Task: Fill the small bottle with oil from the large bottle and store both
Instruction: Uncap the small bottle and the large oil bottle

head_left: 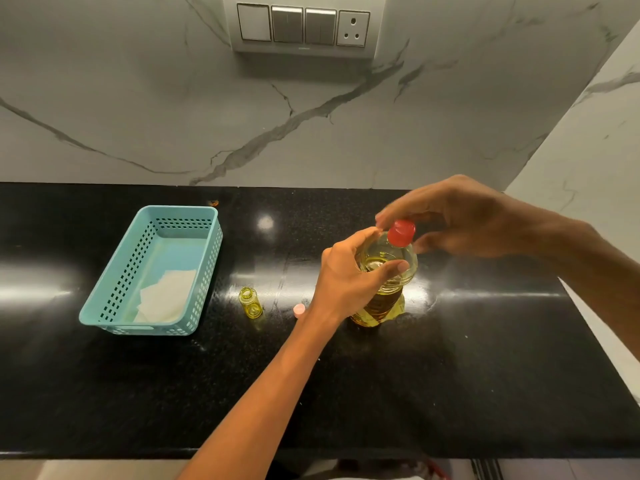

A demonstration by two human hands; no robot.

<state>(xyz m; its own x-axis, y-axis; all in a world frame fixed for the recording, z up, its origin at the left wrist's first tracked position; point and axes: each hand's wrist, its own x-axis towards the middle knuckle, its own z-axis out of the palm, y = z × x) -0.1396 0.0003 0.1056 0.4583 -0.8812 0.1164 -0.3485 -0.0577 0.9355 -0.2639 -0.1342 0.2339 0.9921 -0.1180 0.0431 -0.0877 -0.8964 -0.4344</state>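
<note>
The large oil bottle (pixel 388 282) stands upright on the black counter (pixel 450 375), right of centre, part full of yellow oil. My left hand (pixel 349 275) grips its shoulder. The fingertips of my right hand (pixel 467 220) pinch the red cap (pixel 401 232) sitting on the bottle's neck. The small bottle (pixel 250 302) stands uncapped to the left, holding yellow oil. Its pink cap (pixel 299 309) lies on the counter between the two bottles, close to my left wrist.
A teal perforated basket (pixel 121 292) with a folded white paper inside sits at the left of the counter. A marble wall rises behind, carrying a switch and socket panel (pixel 304 26). Another marble wall closes the right side.
</note>
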